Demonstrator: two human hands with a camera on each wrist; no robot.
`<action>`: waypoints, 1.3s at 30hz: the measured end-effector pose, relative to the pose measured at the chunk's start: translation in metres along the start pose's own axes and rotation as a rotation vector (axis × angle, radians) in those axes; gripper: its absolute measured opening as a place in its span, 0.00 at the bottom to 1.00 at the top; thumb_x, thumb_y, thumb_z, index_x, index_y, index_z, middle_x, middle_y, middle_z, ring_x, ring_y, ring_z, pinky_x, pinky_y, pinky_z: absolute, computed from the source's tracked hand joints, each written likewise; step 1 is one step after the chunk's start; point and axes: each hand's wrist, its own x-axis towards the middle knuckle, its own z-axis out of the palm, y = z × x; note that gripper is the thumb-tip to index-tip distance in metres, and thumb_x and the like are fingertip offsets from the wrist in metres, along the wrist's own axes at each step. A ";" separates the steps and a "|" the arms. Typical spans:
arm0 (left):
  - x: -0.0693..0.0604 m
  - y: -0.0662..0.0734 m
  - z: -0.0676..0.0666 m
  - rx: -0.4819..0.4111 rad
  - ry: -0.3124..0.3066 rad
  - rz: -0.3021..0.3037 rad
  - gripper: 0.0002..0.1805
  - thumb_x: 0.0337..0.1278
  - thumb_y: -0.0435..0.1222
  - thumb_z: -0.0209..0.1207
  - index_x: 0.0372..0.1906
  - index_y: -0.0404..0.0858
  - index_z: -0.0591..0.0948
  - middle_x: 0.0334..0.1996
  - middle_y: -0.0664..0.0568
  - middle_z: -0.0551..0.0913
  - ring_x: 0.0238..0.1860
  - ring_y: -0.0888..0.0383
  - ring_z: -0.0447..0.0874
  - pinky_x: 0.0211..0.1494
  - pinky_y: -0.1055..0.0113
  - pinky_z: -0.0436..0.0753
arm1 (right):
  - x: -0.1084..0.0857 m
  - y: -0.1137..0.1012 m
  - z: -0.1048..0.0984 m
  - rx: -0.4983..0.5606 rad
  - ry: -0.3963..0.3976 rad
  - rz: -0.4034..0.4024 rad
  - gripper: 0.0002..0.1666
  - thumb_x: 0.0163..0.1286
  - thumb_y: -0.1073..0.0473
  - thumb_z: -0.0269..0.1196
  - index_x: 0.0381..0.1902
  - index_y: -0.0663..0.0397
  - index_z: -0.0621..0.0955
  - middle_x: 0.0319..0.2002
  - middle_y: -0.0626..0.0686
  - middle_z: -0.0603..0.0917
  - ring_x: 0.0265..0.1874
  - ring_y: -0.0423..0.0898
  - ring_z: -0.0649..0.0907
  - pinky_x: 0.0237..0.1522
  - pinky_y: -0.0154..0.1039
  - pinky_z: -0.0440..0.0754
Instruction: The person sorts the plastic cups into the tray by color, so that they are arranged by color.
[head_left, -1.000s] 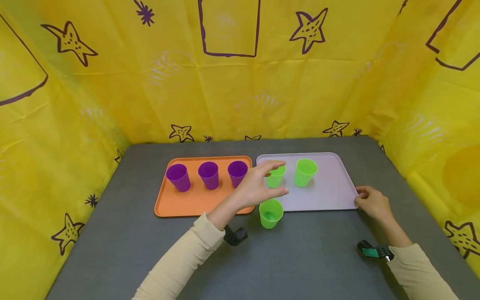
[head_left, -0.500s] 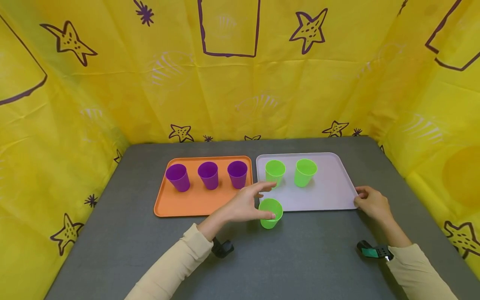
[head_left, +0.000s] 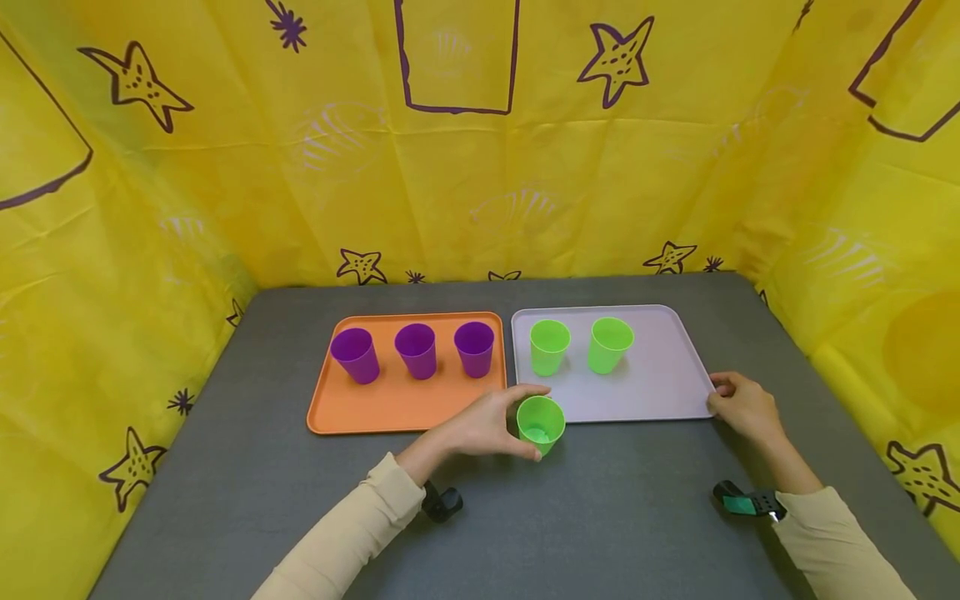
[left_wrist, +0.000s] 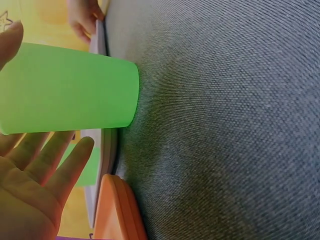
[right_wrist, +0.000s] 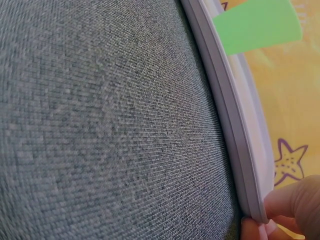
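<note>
A green cup (head_left: 541, 427) stands upright on the table in front of the lavender tray (head_left: 660, 392). My left hand (head_left: 480, 423) is spread around the cup, thumb on the near side and index finger behind the rim. In the left wrist view the fingers (left_wrist: 70, 167) are fairly straight and the palm is apart from the cup; whether the thumb touches it I cannot tell. My right hand (head_left: 748, 408) pinches the tray's near right corner, thumb above and fingers below in the right wrist view. Two green cups (head_left: 550, 348) stand on the tray's left half.
To the left lies an orange tray (head_left: 360, 414) bearing three purple cups (head_left: 417, 352) in a row. Its right edge is close beside the lavender tray. A yellow patterned cloth (head_left: 450, 192) hangs around the back and sides of the grey table (head_left: 585, 533).
My left hand has come down and back from over the lavender tray and now surrounds the near green cup. The right hand has kept its place at the tray corner.
</note>
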 end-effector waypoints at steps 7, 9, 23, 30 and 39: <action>0.001 -0.001 0.002 -0.020 0.014 -0.008 0.41 0.36 0.47 0.72 0.62 0.45 0.69 0.45 0.57 0.80 0.44 0.59 0.76 0.46 0.73 0.76 | 0.001 -0.001 0.000 -0.013 0.008 0.006 0.23 0.55 0.62 0.54 0.48 0.68 0.75 0.31 0.59 0.81 0.25 0.45 0.77 0.25 0.33 0.67; 0.001 -0.001 0.002 -0.022 0.021 -0.009 0.40 0.36 0.47 0.72 0.60 0.47 0.70 0.44 0.57 0.80 0.44 0.59 0.76 0.45 0.74 0.76 | 0.000 -0.001 0.000 -0.013 0.006 0.007 0.23 0.55 0.62 0.54 0.48 0.68 0.75 0.31 0.59 0.81 0.25 0.45 0.77 0.25 0.33 0.67; 0.005 0.012 0.004 -0.107 0.049 -0.005 0.36 0.36 0.45 0.72 0.57 0.52 0.72 0.44 0.58 0.79 0.42 0.59 0.80 0.42 0.73 0.80 | 0.000 -0.001 0.001 -0.020 -0.009 0.014 0.23 0.55 0.62 0.55 0.49 0.69 0.75 0.32 0.60 0.81 0.27 0.48 0.77 0.26 0.35 0.68; 0.017 0.024 0.008 -0.156 0.065 -0.025 0.38 0.36 0.44 0.72 0.60 0.52 0.71 0.46 0.58 0.78 0.45 0.56 0.81 0.46 0.68 0.83 | 0.001 0.000 0.001 -0.018 -0.015 0.015 0.23 0.55 0.62 0.55 0.49 0.69 0.75 0.33 0.61 0.81 0.28 0.50 0.77 0.26 0.35 0.68; 0.042 0.040 0.023 -0.121 0.141 -0.013 0.39 0.36 0.45 0.72 0.60 0.50 0.71 0.47 0.61 0.77 0.46 0.64 0.78 0.48 0.72 0.80 | 0.001 0.001 0.001 -0.021 -0.011 0.014 0.23 0.56 0.62 0.55 0.49 0.69 0.75 0.32 0.61 0.81 0.27 0.49 0.77 0.26 0.35 0.68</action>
